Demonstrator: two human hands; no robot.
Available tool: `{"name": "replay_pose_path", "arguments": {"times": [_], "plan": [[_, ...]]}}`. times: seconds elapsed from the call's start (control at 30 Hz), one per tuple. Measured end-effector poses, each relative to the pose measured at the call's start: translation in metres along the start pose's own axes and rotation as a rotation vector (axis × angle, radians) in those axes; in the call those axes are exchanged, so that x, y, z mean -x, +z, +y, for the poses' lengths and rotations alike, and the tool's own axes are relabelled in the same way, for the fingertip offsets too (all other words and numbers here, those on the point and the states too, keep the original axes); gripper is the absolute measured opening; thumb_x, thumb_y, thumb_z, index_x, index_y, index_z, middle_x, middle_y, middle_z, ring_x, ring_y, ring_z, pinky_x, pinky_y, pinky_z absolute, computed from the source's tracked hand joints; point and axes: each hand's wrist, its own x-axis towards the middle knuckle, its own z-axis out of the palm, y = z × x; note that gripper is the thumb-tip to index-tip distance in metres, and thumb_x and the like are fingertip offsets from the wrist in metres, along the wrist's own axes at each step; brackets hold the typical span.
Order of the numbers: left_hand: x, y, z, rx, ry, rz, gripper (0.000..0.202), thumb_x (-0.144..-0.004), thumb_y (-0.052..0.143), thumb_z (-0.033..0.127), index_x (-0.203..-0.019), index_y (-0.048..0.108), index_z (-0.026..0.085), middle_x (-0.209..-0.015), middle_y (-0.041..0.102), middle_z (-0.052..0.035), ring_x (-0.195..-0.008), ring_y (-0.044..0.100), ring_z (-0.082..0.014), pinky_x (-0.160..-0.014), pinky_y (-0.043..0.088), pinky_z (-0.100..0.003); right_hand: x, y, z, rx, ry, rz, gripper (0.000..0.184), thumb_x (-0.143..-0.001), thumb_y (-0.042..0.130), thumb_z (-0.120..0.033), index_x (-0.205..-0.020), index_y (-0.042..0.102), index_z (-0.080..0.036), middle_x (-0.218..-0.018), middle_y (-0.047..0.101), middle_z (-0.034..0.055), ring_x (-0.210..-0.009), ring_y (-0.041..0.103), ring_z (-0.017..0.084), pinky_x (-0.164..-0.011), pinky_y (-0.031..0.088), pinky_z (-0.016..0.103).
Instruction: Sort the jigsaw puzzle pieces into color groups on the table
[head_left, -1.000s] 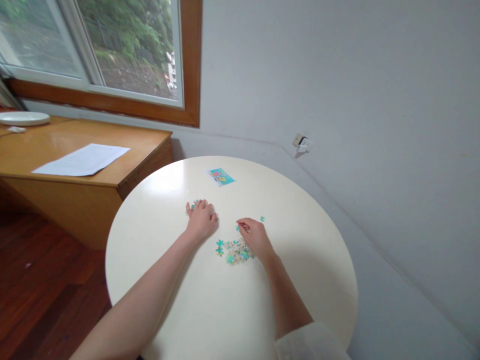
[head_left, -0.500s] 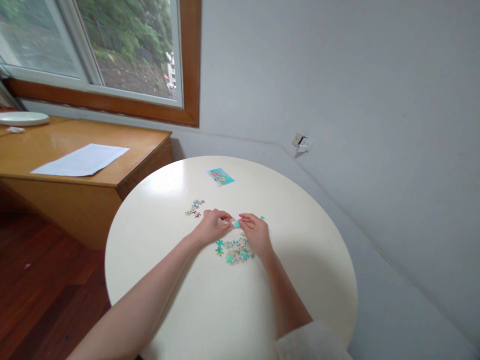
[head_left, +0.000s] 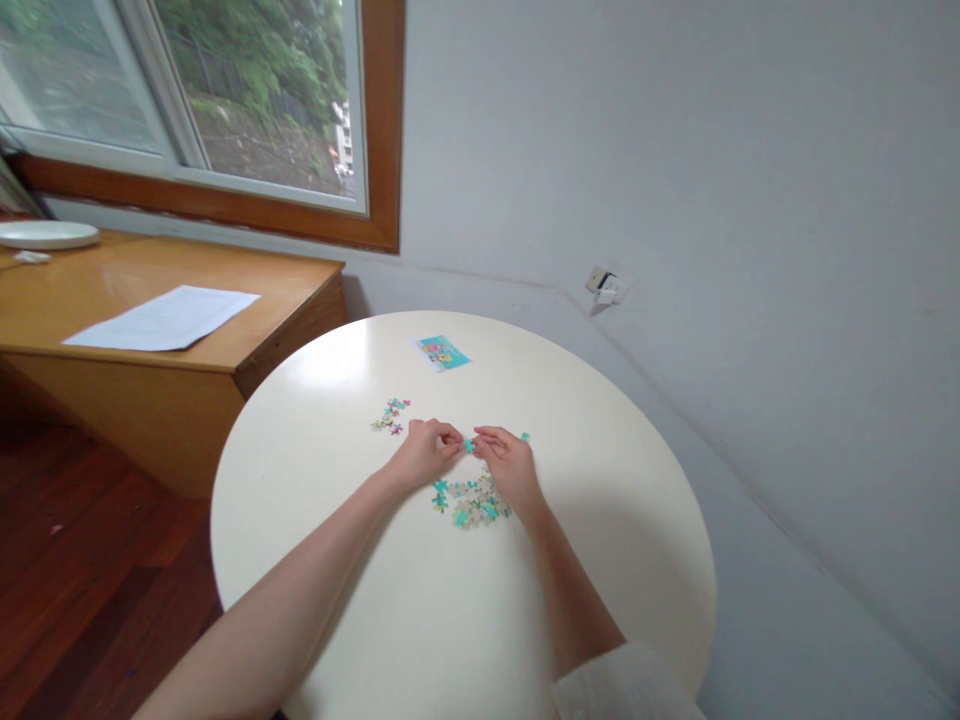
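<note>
Above the middle of the round table, a small teal jigsaw puzzle piece [head_left: 469, 445] is between my two hands. My left hand [head_left: 427, 452] pinches at its left side, thumb and forefinger closed. From the right, the fingertips of my right hand [head_left: 510, 468] close on the same piece. Whether it is one piece or two joined ones is too small to tell. Just below my hands lies a loose pile of puzzle pieces [head_left: 472, 505], some teal side up, others pale; my right hand hides part of it. Left of my left hand is a small group of multicoloured pieces [head_left: 391, 415].
A colourful picture card [head_left: 443, 353] lies toward the far edge of the white round table [head_left: 300, 500]. One stray teal piece [head_left: 525, 437] sits beyond my right hand. At the left stands a wooden desk [head_left: 300, 285] with a paper sheet [head_left: 165, 318] and a white plate [head_left: 49, 235].
The fingertips of my right hand have shifted slightly left, bringing the teal piece closer to my left fingertips. The piles and card look the same.
</note>
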Motion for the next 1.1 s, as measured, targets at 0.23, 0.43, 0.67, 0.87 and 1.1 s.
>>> {"name": "replay_pose_path", "arguments": {"times": [0.23,0.43,0.67,0.87,1.1], "plan": [[-0.001,0.001,-0.002,0.02,-0.005,0.001,0.014,-0.073,0.056,0.019,-0.072,0.069,0.015,-0.066,0.068,-0.003,-0.065,0.059,-0.0134,-0.069,0.041,-0.024,0.001,0.003,-0.003,0.148,-0.072,-0.012,0.021,-0.068,0.062,-0.029,-0.084,0.066,-0.017,-0.078,0.069,0.006,-0.072,0.065,0.017,-0.069,0.054,0.03],[0.0,0.0,-0.002,0.009,-0.016,0.012,0.016,-0.074,0.054,0.019,-0.07,0.069,0.015,-0.066,0.068,-0.0022,-0.064,0.059,-0.0133,-0.07,0.041,-0.025,-0.003,-0.014,-0.003,0.316,-0.134,0.116,0.02,-0.071,0.055,-0.03,-0.084,0.065,-0.018,-0.077,0.07,0.0054,-0.073,0.065,0.017,-0.072,0.052,0.031],[0.0,-0.003,-0.002,0.002,-0.041,0.02,0.017,-0.075,0.052,0.02,-0.069,0.067,0.015,-0.066,0.068,-0.0024,-0.064,0.059,-0.013,-0.071,0.041,-0.025,-0.012,-0.053,0.014,0.479,-0.003,0.408,0.02,-0.069,0.054,-0.03,-0.08,0.064,-0.017,-0.076,0.07,0.0077,-0.072,0.065,0.02,-0.07,0.051,0.032],[0.0,-0.002,-0.003,-0.022,-0.031,0.035,0.018,-0.076,0.05,0.021,-0.069,0.066,0.016,-0.066,0.068,-0.0032,-0.063,0.059,-0.0138,-0.071,0.041,-0.026,-0.008,-0.05,0.019,0.633,0.009,0.317,0.016,-0.072,0.052,-0.029,-0.078,0.065,-0.021,-0.073,0.07,0.0036,-0.069,0.065,0.017,-0.07,0.048,0.03],[0.0,-0.002,-0.004,-0.055,-0.036,0.04,0.019,-0.076,0.05,0.022,-0.068,0.066,0.016,-0.065,0.068,-0.0027,-0.064,0.06,-0.0144,-0.076,0.041,-0.028,-0.008,-0.054,0.018,0.882,0.018,0.363,0.015,-0.073,0.051,-0.027,-0.073,0.065,-0.022,-0.07,0.069,0.0013,-0.065,0.062,0.015,-0.068,0.044,0.027]]}}
